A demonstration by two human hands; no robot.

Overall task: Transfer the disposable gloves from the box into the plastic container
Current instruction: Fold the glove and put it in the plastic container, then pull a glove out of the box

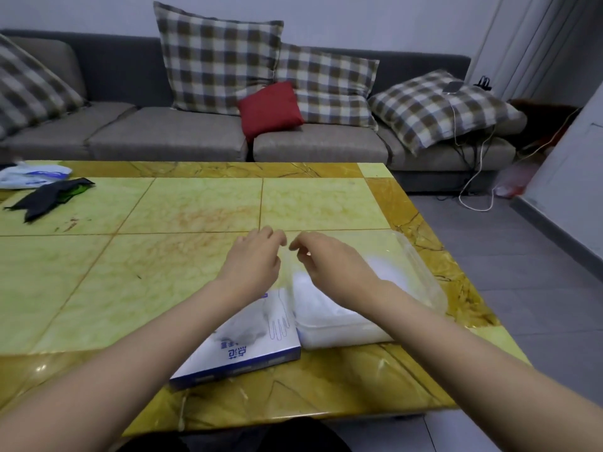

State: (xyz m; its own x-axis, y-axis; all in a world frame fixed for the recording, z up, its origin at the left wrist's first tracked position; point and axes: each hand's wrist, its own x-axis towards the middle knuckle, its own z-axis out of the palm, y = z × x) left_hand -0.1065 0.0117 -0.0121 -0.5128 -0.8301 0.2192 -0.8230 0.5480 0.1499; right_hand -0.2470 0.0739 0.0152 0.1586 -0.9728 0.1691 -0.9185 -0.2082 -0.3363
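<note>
A white and blue glove box (261, 340) lies flat near the table's front edge, partly under my left forearm. Touching its right side stands a clear plastic container (421, 265) with a white stack of disposable gloves (326, 318) inside. My left hand (253, 265) hovers over the box's far end with its fingers curled down. My right hand (329, 265) is over the container's left part, thumb and fingers pinched close together. The fingertips of both hands nearly meet. Whether a thin clear glove is held between them is too faint to tell.
The yellow-green marble table (195, 203) has a black cloth (49, 197) and a white plastic bag (29, 176) at its far left. Behind it runs a grey sofa (163, 135) with checked pillows and a red cushion (270, 107). Cables trail on the floor at right.
</note>
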